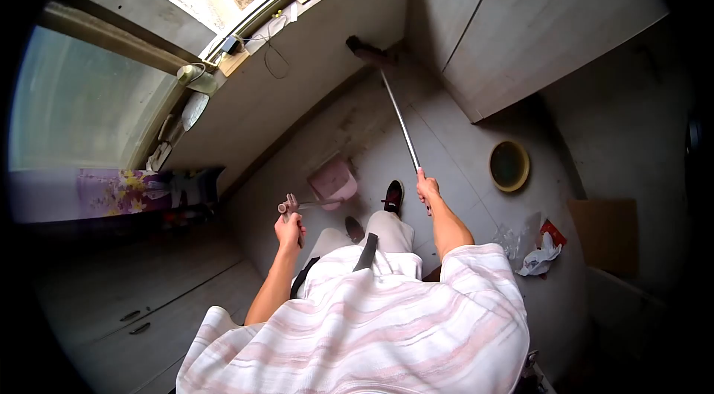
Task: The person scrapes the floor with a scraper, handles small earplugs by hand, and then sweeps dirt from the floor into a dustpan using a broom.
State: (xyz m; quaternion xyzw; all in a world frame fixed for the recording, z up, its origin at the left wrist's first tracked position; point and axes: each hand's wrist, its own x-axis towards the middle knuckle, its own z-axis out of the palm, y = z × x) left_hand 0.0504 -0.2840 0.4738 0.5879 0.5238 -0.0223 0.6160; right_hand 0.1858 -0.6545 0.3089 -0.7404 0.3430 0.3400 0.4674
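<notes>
My right hand (427, 189) is closed round the metal stick of a broom (401, 120). Its dark head (369, 52) is raised away from me, in the corner by the wall under the window and the cabinet. My left hand (290, 231) grips the handle of a pink dustpan (334, 180), whose T-shaped end sticks out above the fist. The pan lies on the tiled floor ahead of my feet, its open side turned away. Dark smudges of dirt mark the floor between the pan and the wall.
A yellow-rimmed basin (525, 168) stands on the floor at right. Near it lie crumpled plastic bags (541, 254) and a cardboard piece (604, 236). A white cabinet (535, 29) fills the upper right. Cables and small items lie along the windowsill (260, 33). Drawers (141, 312) are at lower left.
</notes>
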